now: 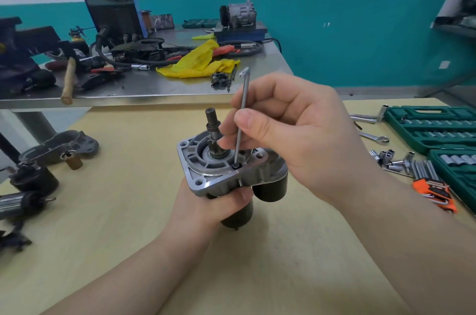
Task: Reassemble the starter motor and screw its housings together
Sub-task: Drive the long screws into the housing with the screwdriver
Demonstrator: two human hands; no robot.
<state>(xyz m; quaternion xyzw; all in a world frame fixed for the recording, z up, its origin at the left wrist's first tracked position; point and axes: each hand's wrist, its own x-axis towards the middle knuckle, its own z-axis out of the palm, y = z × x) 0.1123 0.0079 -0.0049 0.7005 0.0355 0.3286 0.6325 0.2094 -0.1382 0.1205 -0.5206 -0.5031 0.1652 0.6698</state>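
Here the hex key [240, 119] is pinched upright between thumb and fingers of the right hand [291, 131], its tip seated in a screw [235, 165] on the starter [226, 170] flange. The starter is gripped from below by the left hand [206, 201], above the tabletop [128, 211]. Sockets [391, 157] lie at the right.

You are showing two bare forearms, coming in from five and seven o'clock, with no sleeve reaching into view. Your left hand [206, 201] and right hand [291, 131] are wearing no gloves, rings or watch. Your thumbnail at the right hand is showing short and unpainted.
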